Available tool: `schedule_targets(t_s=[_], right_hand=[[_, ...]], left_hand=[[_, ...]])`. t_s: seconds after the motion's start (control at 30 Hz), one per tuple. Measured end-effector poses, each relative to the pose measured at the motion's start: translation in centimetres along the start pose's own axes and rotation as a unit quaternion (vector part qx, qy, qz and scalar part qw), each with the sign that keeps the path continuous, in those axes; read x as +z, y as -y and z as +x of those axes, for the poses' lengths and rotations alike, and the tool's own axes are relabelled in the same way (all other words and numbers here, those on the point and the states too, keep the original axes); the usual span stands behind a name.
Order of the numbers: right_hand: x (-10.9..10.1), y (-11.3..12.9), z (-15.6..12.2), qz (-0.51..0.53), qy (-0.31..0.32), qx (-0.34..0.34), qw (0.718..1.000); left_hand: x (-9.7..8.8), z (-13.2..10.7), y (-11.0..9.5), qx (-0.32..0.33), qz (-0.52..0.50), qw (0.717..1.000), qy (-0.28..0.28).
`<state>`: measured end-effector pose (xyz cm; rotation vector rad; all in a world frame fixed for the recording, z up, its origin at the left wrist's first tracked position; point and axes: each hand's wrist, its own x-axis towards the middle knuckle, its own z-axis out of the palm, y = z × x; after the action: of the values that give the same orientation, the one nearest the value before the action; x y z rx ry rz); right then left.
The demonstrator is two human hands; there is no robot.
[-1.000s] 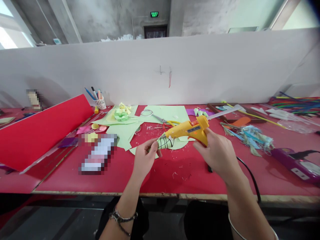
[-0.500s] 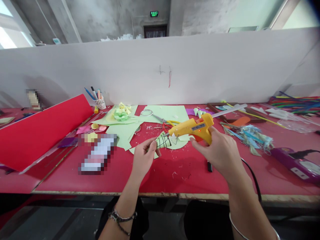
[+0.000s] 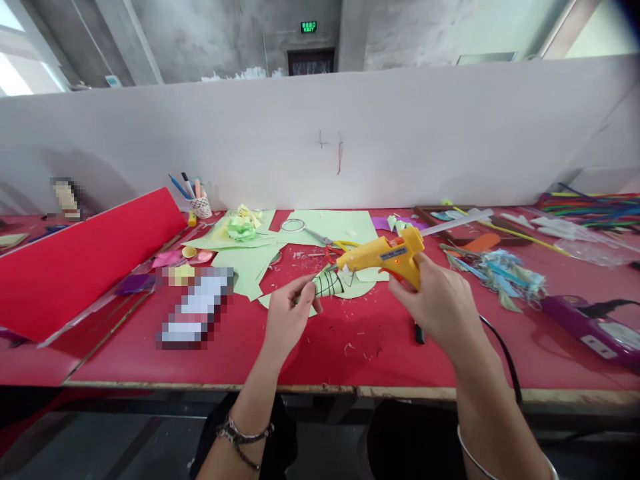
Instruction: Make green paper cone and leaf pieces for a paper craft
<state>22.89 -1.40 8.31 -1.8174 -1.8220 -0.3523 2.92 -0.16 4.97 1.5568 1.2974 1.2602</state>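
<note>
My left hand (image 3: 287, 317) pinches the narrow end of a small light-green paper cone (image 3: 327, 283) marked with black grid lines, holding it just above the red table (image 3: 350, 340). My right hand (image 3: 440, 307) grips a yellow hot glue gun (image 3: 387, 257) by its handle. A clear glue stick pokes out of the gun's back, and its nozzle points left, touching the cone's wide end. The gun's black cord (image 3: 500, 350) trails off the table's front edge to the right.
Light-green paper sheets (image 3: 330, 230), scissors (image 3: 315, 235) and a crumpled paper flower (image 3: 243, 227) lie behind the cone. A red board (image 3: 85, 257) leans at left beside a pen cup (image 3: 200, 203). Feathers (image 3: 500, 273), coloured sticks (image 3: 595, 203) and a purple device (image 3: 590, 323) sit at right. A white partition (image 3: 320, 133) backs the table.
The glue gun lifted slightly up and right away from the cone half a second ago, then came back down so its nozzle meets the cone's wide end again. My left hand stayed put.
</note>
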Motion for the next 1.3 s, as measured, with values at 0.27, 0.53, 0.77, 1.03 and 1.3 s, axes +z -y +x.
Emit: schedule_targets(t_s=[0.27,0.53,0.77,1.03,1.3], right_hand=[[0.0,-0.4,0.1,-0.015,0.008,0.008,1.000],[-0.1,-0.7,0.3,-0.013,0.025,0.034,0.999],[-0.7,-2.4,0.9,0.014,0.011,0.115,0.993],[3.2,-9.4,1.2,-0.051,0.121,0.236,0.963],[4.0,-11.1,0.3,-0.079,0.172,0.276,0.942]], left_hand=[[-0.1,-0.1,0.0,0.006,-0.005,1.000,0.005],[-0.3,0.0,0.2,0.005,-0.006,1.000,0.000],[-0.5,0.0,0.3,0.005,-0.017,1.000,-0.001],[-0.5,0.0,0.2,0.008,-0.042,0.999,0.011],[-0.1,-0.1,0.0,0.022,-0.083,0.996,0.024]])
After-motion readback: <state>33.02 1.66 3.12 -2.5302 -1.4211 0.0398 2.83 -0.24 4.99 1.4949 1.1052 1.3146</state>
